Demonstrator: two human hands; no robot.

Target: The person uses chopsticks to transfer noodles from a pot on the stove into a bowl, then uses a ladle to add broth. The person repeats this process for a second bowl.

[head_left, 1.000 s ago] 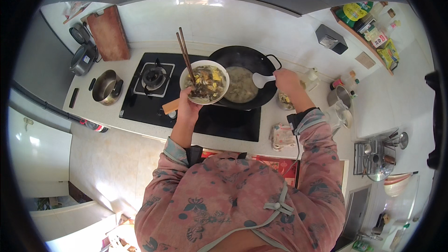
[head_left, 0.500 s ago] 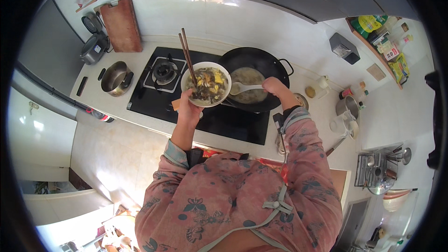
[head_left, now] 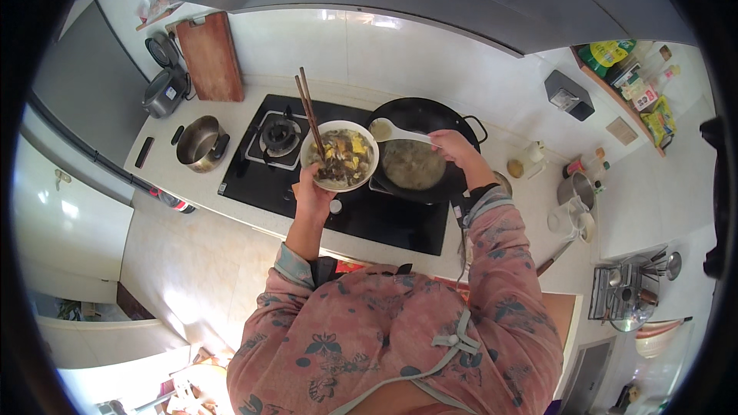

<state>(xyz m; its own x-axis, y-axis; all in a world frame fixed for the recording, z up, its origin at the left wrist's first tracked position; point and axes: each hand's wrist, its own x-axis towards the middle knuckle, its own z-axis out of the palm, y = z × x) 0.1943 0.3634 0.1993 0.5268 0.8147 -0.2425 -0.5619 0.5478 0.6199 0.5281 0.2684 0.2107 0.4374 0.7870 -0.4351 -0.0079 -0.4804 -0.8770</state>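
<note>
My left hand (head_left: 312,195) grips a white bowl (head_left: 374,170) from its near left side, above the cooktop. In the bowl is a soupy dish (head_left: 344,154) with yellow egg-like pieces and dark bits. Two brown chopsticks (head_left: 307,104) lean out of it toward the far left. My right hand (head_left: 455,147) is closed on the handle of a white ladle (head_left: 411,134). The ladle's head is beside the bowl's far right rim and seems to hold pale liquid. Below it, a black wok (head_left: 419,110) contains cloudy broth (head_left: 415,164).
Left of the wok is a bare gas burner (head_left: 279,135) on the black glass cooktop (head_left: 407,230). A steel pot (head_left: 201,144), rice cooker (head_left: 163,92) and wooden cutting board (head_left: 209,58) stand at the left. To the right are a steel container (head_left: 576,187) and a clear jug (head_left: 565,217).
The ladle has come up out of the wok's broth and moved away from me, to beside the bowl's far right rim. The bowl stays in my left hand. The whole view has shifted slightly.
</note>
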